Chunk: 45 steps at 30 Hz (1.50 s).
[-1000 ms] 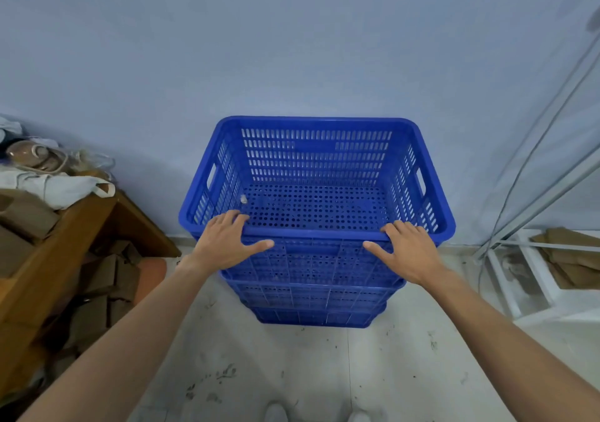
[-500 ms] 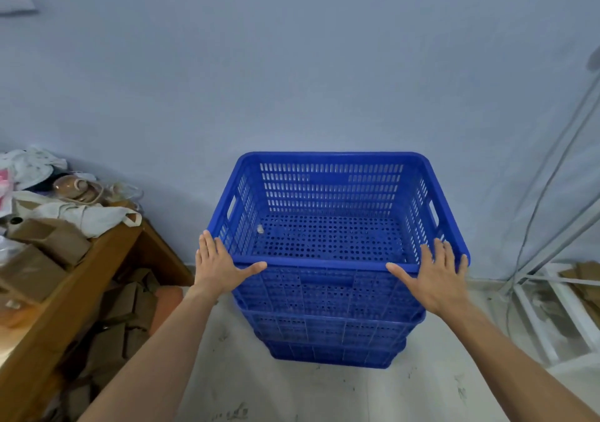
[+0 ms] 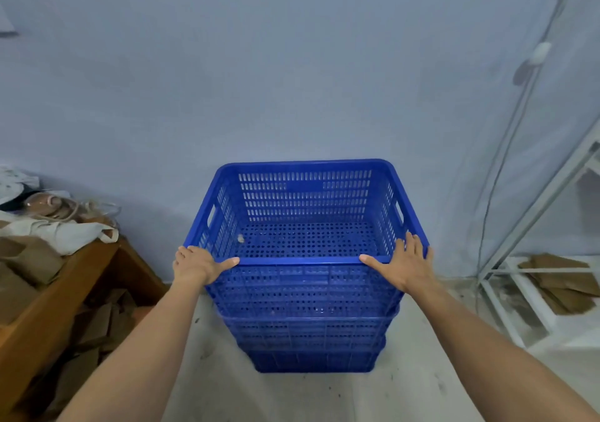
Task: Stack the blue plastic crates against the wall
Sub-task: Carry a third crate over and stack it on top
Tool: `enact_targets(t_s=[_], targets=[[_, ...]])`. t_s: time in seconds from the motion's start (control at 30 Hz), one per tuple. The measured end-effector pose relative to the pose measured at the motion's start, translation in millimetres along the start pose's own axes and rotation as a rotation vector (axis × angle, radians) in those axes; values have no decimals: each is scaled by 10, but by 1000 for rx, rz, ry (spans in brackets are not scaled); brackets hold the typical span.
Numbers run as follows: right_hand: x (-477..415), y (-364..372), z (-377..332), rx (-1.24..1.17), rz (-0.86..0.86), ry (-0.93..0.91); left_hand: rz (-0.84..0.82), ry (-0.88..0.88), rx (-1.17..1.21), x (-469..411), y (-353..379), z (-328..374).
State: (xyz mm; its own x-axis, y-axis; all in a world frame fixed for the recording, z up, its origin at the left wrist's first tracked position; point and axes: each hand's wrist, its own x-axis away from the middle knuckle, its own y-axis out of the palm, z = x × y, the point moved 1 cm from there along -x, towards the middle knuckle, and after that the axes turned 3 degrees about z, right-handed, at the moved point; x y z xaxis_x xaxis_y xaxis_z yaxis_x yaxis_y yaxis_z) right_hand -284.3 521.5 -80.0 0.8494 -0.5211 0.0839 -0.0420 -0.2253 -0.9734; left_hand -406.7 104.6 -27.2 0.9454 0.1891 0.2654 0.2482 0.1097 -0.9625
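Note:
A stack of three nested blue plastic crates stands on the floor, its back against the pale blue wall (image 3: 292,80). The top blue crate (image 3: 305,194) is empty apart from a small scrap (image 3: 240,238) on its perforated bottom. My left hand (image 3: 194,266) curls over its near left corner, thumb along the front rim. My right hand (image 3: 406,264) lies over the near right corner, fingers stretched up the right rim and thumb on the front rim. Two lower crates (image 3: 308,334) show beneath it.
A wooden table (image 3: 65,291) piled with cloth bags and brown paper stands at the left, with cardboard pieces under it. A white metal shelf frame (image 3: 519,308) holding brown cardboard (image 3: 558,279) stands at the right. A cable (image 3: 506,149) hangs down the wall beside it.
My hands slid from the front rim out to the two near corners. My left fingers went from flat to curled over the rim. The stack now sits lower and farther in view.

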Motion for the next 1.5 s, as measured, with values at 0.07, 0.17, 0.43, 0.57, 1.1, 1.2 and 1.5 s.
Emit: enact_targets(t_s=[0.07, 0.17, 0.43, 0.57, 1.1, 1.2, 1.5], targets=[[5, -31, -1, -17, 0, 18, -1, -14, -8, 17, 15, -9], [7, -102, 39, -32, -11, 45, -10, -22, 87, 58, 58, -54], [-10, -180, 211, 6, -92, 0, 11, 35, 188, -14, 118, -175], [-44, -179, 194, 28, -82, -4, 12, 8, 165, -43, 120, -108], [72, -3, 91, -226, -63, 81, 19, 30, 196, -180, 171, -231], [50, 9, 27, -243, -59, 133, 31, 30, 240, -174, 182, -230], [86, -63, 38, -91, -77, 146, 41, 4, 187, -42, 206, -165]])
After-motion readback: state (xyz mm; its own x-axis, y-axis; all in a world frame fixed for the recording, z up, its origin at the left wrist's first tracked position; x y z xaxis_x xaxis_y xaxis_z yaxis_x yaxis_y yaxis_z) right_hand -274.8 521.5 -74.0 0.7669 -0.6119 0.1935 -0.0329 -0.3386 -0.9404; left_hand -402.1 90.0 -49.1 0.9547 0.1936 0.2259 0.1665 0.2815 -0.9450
